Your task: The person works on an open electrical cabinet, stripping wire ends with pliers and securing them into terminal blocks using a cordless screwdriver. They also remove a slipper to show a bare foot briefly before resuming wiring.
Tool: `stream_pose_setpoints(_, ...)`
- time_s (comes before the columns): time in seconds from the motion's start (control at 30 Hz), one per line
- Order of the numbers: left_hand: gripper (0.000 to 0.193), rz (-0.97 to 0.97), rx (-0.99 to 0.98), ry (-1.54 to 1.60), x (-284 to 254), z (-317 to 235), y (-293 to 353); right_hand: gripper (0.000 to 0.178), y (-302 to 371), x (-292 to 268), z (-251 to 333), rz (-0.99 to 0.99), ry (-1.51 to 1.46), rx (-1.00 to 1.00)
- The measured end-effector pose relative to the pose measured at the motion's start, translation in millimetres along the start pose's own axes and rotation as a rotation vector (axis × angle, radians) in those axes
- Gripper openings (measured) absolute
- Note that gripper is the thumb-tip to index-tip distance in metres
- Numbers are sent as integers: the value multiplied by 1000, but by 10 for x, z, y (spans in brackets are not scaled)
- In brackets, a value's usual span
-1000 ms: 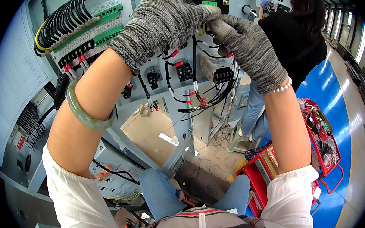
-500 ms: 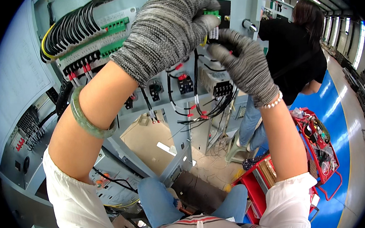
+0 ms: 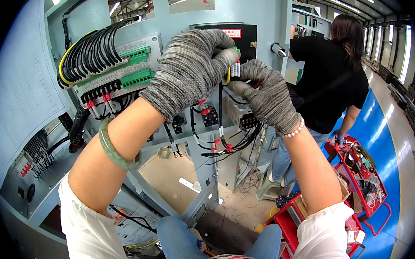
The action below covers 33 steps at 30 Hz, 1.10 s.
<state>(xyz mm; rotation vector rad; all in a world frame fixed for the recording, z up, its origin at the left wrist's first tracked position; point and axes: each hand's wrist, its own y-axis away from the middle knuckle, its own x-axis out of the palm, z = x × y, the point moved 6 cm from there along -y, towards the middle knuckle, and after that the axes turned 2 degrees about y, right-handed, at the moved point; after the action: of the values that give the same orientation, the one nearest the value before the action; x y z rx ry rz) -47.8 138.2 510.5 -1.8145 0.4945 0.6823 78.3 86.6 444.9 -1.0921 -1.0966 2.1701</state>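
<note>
Both my hands wear grey striped knit gloves and meet in front of a grey metal panel (image 3: 237, 12). My left hand (image 3: 193, 67) pinches a small green terminal plug (image 3: 236, 49), mostly covered by the fingers. Several white-sleeved wires (image 3: 236, 70) and a yellow wire come out below it. Close beneath, my right hand (image 3: 269, 95) has its thumb and fingers closed near these wires; what they grip is hidden. Black wires with red ends (image 3: 223, 145) hang under the hands. Behind the fingers is a black plate (image 3: 246, 38) with a red-and-white label.
On the left, a terminal block (image 3: 136, 57) carries bundled black wires (image 3: 91, 51). A metal knob (image 3: 278, 50) juts from the panel's right side. A person in black (image 3: 331, 66) stands at right, one hand at a red tool cart (image 3: 367, 175). A red box (image 3: 288, 225) sits below my right arm.
The panel and my hands sit differently in the picture, the hands slightly lower and further left. My hands stay together at the plug. The other person's hand has come down to the red cart.
</note>
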Motion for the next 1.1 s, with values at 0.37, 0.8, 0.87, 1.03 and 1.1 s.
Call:
stream_pose_setpoints(0.37,27,-74,285,-316,-116,-154,21,51,102,-142,258,-160,47,-127)
stream_pose_setpoints(0.8,56,-141,380,-602,-164,-166,97,32,-245,-304,495,-247,632,-733)
stream_pose_setpoints(0.87,63,-193,424,-615,-130,-140,98,29,-288,-333,481,-259,664,-779)
stream_pose_setpoints(1.03,76,-197,328,-628,-90,-95,83,27,-212,-401,444,-283,703,-747)
stream_pose_setpoints(1.1,77,-135,246,-735,-78,-64,59,27,-204,-367,463,-239,667,-769)
